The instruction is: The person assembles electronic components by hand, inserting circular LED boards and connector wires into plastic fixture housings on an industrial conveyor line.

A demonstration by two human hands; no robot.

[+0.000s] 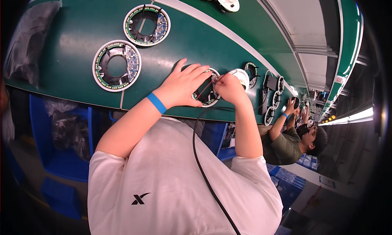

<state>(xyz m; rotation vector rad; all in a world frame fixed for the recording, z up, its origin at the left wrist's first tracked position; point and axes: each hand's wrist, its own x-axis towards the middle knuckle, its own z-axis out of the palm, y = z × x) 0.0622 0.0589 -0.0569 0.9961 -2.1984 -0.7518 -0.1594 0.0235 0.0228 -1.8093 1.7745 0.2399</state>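
A round ring-shaped light unit [215, 99] with a white rim, small LEDs and a circuit board lies on the green workbench. My left hand [181, 86], with a blue wristband, rests across its left side, fingers spread. My right hand [229, 89] is closed in a pinch over the right side, on thin wires [207, 88] that run across the ring. Just beyond that hand sits a white round part [241, 76], partly hidden by it. The fingertips of my right hand are too small to make out fully.
Two similar ring units [98, 67] [127, 28] lie to the left, near a clear plastic bag [30, 43]. Further right are a dark ring [255, 71], a black box [270, 83] and several white rings. A black cable [196, 147] crosses my front. A co-worker [286, 147] works beyond.
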